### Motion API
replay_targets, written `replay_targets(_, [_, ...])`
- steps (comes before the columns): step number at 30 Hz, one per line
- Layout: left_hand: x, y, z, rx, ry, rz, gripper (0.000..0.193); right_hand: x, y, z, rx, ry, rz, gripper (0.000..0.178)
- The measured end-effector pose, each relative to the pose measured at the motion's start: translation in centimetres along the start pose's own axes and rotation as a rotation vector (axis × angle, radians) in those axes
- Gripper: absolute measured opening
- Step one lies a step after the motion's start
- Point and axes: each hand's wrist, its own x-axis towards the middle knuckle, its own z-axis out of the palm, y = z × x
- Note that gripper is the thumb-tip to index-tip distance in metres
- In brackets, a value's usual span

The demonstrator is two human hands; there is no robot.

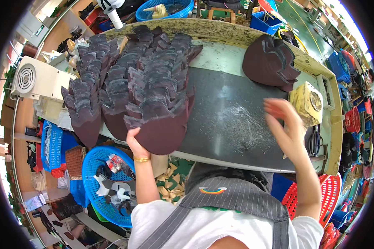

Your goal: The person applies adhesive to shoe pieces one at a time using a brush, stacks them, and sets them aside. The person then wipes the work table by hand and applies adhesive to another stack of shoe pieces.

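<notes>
Three long rows of overlapping maroon leather-like cut pieces (162, 133) cover the left half of the bench, their rounded ends toward me and their far edges dark grey and notched. At the near end of the rightmost row, my left hand (137, 144) grips the rim of the front piece; its fingers are partly hidden beneath. My right hand (287, 128) hovers over the right side of a dark work board (207, 133), fingers apart and holding nothing. Close beside it stands a stained yellowish square container (305, 101) with a round opening. Another pile of maroon pieces (262, 62) lies at the far right.
A worn raised rim (220, 31) edges the bench. Scissors-like dark handles (316, 139) lie at its right end. Below left sits a blue basket (87, 174) of scraps; a red basket (330, 195) stands lower right. A cream machine (41, 79) is at the left.
</notes>
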Motion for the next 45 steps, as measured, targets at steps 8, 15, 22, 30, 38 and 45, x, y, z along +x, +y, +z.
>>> replay_targets(8, [0.2, -1.5, -0.6, -0.022, 0.085, -0.061, 0.051, 24.8, 14.3, 20.4, 0.762, -0.044, 0.846, 0.068])
replay_targets(15, [0.2, 0.0, -3.5, -0.137, 0.056, -0.193, 0.048, 29.2, 12.6, 24.0, 1.315, -0.216, 0.728, 0.02])
replay_targets(22, [1.4, 0.5, -1.2, -0.112, 0.056, -0.209, 0.041, 28.1, 12.9, 24.8, 1.208, -0.257, 0.791, 0.026])
replay_targets(30, [0.4, 0.2, 0.2, 0.162, 0.161, -0.238, 0.024, 24.7, 10.7, 23.3, 1.175, -0.089, 0.629, 0.055])
replay_targets(38, [-0.2, 1.9, -0.7, 0.083, -0.004, -0.285, 0.025, 21.0, 5.7, 17.1, 1.263, 0.171, 0.437, 0.068])
replay_targets(45, [-1.7, -0.7, 2.1, 0.011, -0.177, -0.269, 0.031, 16.0, 2.3, 7.9, 1.325, 0.255, 0.407, 0.063])
